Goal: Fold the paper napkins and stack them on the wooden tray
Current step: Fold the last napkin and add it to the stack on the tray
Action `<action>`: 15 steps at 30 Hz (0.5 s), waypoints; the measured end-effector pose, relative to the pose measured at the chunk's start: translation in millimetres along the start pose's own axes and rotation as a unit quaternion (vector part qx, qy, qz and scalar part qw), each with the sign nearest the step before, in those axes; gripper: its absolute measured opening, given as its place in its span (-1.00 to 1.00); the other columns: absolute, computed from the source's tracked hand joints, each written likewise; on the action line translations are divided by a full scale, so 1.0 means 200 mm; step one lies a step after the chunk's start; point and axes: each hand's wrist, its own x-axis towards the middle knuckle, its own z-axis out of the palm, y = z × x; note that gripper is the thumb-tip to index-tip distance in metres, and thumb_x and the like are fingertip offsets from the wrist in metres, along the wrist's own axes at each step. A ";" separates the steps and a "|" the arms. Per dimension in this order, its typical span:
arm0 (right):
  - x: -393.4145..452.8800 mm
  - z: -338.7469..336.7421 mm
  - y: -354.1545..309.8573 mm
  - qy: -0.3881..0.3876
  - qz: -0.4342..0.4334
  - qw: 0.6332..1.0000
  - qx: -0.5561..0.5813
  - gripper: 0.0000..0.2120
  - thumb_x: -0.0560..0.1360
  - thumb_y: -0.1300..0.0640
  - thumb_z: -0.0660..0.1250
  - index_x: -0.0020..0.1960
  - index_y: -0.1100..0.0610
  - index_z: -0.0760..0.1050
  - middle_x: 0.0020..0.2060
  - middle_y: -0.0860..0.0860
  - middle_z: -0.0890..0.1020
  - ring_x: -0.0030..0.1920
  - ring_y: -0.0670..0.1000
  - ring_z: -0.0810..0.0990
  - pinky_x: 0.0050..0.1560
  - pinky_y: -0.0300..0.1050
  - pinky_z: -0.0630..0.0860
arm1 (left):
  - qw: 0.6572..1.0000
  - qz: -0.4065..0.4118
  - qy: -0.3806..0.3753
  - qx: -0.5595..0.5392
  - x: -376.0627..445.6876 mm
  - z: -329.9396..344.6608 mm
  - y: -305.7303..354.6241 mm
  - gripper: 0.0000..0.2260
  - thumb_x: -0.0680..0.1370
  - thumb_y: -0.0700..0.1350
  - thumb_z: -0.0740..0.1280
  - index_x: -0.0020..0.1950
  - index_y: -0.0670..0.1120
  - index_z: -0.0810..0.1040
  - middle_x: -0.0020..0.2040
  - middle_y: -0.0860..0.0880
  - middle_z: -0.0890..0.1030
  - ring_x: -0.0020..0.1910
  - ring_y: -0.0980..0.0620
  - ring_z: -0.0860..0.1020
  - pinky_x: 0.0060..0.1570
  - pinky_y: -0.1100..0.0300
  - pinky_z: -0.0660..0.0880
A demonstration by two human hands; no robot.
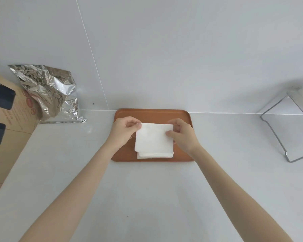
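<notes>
A brown wooden tray (152,113) lies on the white counter against the wall. A folded white napkin (153,140) sits over the tray's middle, on top of other folded napkins (152,155) whose edges peek out below it. My left hand (123,131) pinches the top napkin's far left corner. On the other side, my right hand (183,135) pinches its far right edge. Whether the top napkin rests fully on the stack or hangs just above it cannot be told.
A crumpled silver foil bag (49,91) leans at the wall on the left, beside a cardboard box (10,130) with dark cut-outs. A wire and glass rack (290,123) stands at the right. White counter (147,198) spreads in front of the tray.
</notes>
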 end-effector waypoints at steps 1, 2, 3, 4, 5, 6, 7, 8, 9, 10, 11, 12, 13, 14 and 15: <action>0.03 0.01 0.01 0.005 0.004 1.000 -0.017 -0.75 0.40 0.30 0.27 -0.01 0.00 0.43 -0.03 0.18 0.64 -0.14 0.09 0.56 -0.19 -0.08 0.53 | 1.000 0.000 0.008 0.010 0.03 0.01 -0.02 -0.92 0.47 -0.16 0.33 -0.20 -0.01 0.57 -0.26 0.08 0.59 -0.34 0.21 0.51 -0.45 0.47 0.41; 0.06 0.03 0.03 0.010 0.005 0.999 -0.037 -0.72 0.40 0.30 0.28 0.05 0.04 0.42 -0.02 0.17 0.63 -0.12 0.09 0.55 -0.14 -0.06 0.53 | 1.000 0.001 0.014 0.018 0.05 0.01 -0.03 -0.93 0.47 -0.15 0.33 -0.19 -0.01 0.57 -0.25 0.09 0.59 -0.33 0.27 0.52 -0.39 0.43 0.43; 0.08 0.05 0.05 0.014 0.008 0.998 -0.062 -0.68 0.40 0.30 0.28 0.11 0.08 0.41 0.00 0.16 0.62 -0.11 0.09 0.54 -0.10 -0.05 0.52 | 0.999 -0.003 0.014 0.029 0.07 0.02 -0.05 -0.94 0.47 -0.14 0.33 -0.17 -0.01 0.57 -0.24 0.09 0.59 -0.29 0.28 0.53 -0.32 0.37 0.44; 0.09 0.06 0.06 0.020 0.010 0.996 -0.083 -0.65 0.40 0.30 0.28 0.16 0.11 0.39 0.01 0.16 0.60 -0.11 0.08 0.53 -0.08 -0.05 0.52 | 0.999 -0.006 0.013 0.039 0.09 0.03 -0.08 -0.96 0.46 -0.14 0.34 -0.14 -0.02 0.58 -0.22 0.07 0.60 -0.24 0.24 0.54 -0.25 0.33 0.44; 0.10 0.08 0.08 0.023 0.013 0.994 -0.107 -0.62 0.40 0.29 0.28 0.20 0.13 0.37 0.02 0.16 0.59 -0.10 0.09 0.53 -0.06 -0.02 0.53 | 0.998 -0.009 0.011 0.054 0.09 0.04 -0.10 -0.94 0.45 -0.15 0.35 -0.10 -0.04 0.58 -0.18 0.03 0.60 -0.18 0.15 0.55 -0.20 0.33 0.43; 0.10 0.10 0.10 0.031 0.012 0.991 -0.133 -0.60 0.39 0.27 0.29 0.22 0.13 0.35 0.05 0.14 0.57 -0.08 0.09 0.53 -0.06 0.00 0.53 | 0.998 -0.006 0.012 0.069 0.09 0.05 -0.12 -0.89 0.43 -0.18 0.37 -0.06 -0.06 0.58 -0.14 -0.01 0.60 -0.15 0.09 0.54 -0.17 0.39 0.42; 0.09 0.11 0.12 0.038 0.009 0.986 -0.162 -0.58 0.39 0.25 0.30 0.23 0.12 0.34 0.09 0.12 0.55 -0.04 0.10 0.53 -0.07 -0.01 0.51 | 0.996 -0.003 0.014 0.089 0.08 0.06 -0.14 -0.82 0.40 -0.20 0.39 -0.01 -0.07 0.56 -0.10 -0.04 0.60 -0.15 0.06 0.54 -0.18 0.46 0.40; 0.09 0.12 0.15 0.049 -0.002 0.980 -0.193 -0.56 0.40 0.23 0.31 0.25 0.12 0.32 0.13 0.10 0.52 0.01 0.10 0.51 -0.11 -0.04 0.48 | 0.994 0.008 0.017 0.111 0.08 0.07 -0.16 -0.76 0.38 -0.23 0.40 0.03 -0.08 0.54 -0.06 -0.07 0.59 -0.15 0.04 0.53 -0.20 0.48 0.39; 0.09 0.14 0.17 0.057 -0.009 0.973 -0.222 -0.54 0.40 0.21 0.32 0.26 0.12 0.31 0.15 0.09 0.48 0.07 0.10 0.50 -0.14 -0.08 0.43 | 0.990 0.014 0.017 0.137 0.07 0.08 -0.17 -0.70 0.36 -0.24 0.41 0.07 -0.09 0.51 -0.02 -0.09 0.58 -0.14 0.02 0.52 -0.19 0.44 0.39; 0.08 0.15 0.19 0.067 -0.020 0.965 -0.252 -0.52 0.40 0.20 0.33 0.28 0.12 0.29 0.18 0.10 0.45 0.13 0.11 0.47 -0.15 -0.11 0.39 | 0.986 0.025 0.018 0.163 0.06 0.10 -0.19 -0.66 0.35 -0.25 0.41 0.11 -0.09 0.49 0.03 -0.11 0.55 -0.12 0.01 0.50 -0.13 0.35 0.39; 0.08 0.15 0.20 0.072 -0.024 0.958 -0.276 -0.51 0.40 0.19 0.33 0.30 0.13 0.27 0.20 0.10 0.43 0.18 0.12 0.44 -0.15 -0.12 0.38 | 0.982 0.026 0.017 0.185 0.05 0.11 -0.19 -0.62 0.36 -0.24 0.41 0.15 -0.09 0.46 0.08 -0.12 0.52 -0.10 0.01 0.49 -0.07 0.26 0.39; 0.08 0.16 0.21 0.082 -0.034 0.951 -0.297 -0.50 0.41 0.19 0.32 0.31 0.13 0.26 0.23 0.12 0.40 0.21 0.12 0.40 -0.14 -0.11 0.40 | 0.979 0.031 0.020 0.202 0.04 0.12 -0.21 -0.59 0.36 -0.23 0.40 0.18 -0.08 0.43 0.12 -0.12 0.49 -0.08 0.00 0.48 -0.04 0.19 0.40; 0.07 0.17 0.20 0.087 -0.038 0.945 -0.312 -0.51 0.42 0.18 0.32 0.31 0.14 0.26 0.25 0.13 0.38 0.24 0.14 0.38 -0.11 -0.09 0.43 | 0.976 0.032 0.022 0.215 0.02 0.12 -0.21 -0.57 0.38 -0.22 0.39 0.22 -0.08 0.41 0.15 -0.13 0.46 -0.05 -0.02 0.48 -0.01 0.13 0.43; 0.06 0.17 0.20 0.100 -0.055 0.938 -0.329 -0.53 0.43 0.18 0.31 0.30 0.16 0.27 0.27 0.15 0.37 0.25 0.15 0.36 -0.06 -0.05 0.46 | 0.972 0.043 0.032 0.228 0.02 0.12 -0.21 -0.57 0.39 -0.20 0.38 0.24 -0.08 0.39 0.18 -0.13 0.44 0.00 -0.05 0.49 0.02 0.07 0.46; 0.03 0.17 0.18 0.108 -0.072 0.932 -0.340 -0.56 0.44 0.19 0.30 0.28 0.17 0.30 0.27 0.17 0.38 0.24 0.17 0.36 0.00 -0.01 0.47 | 0.969 0.053 0.039 0.240 0.00 0.12 -0.19 -0.58 0.40 -0.19 0.37 0.24 -0.09 0.38 0.19 -0.14 0.43 0.05 -0.08 0.49 0.03 0.03 0.48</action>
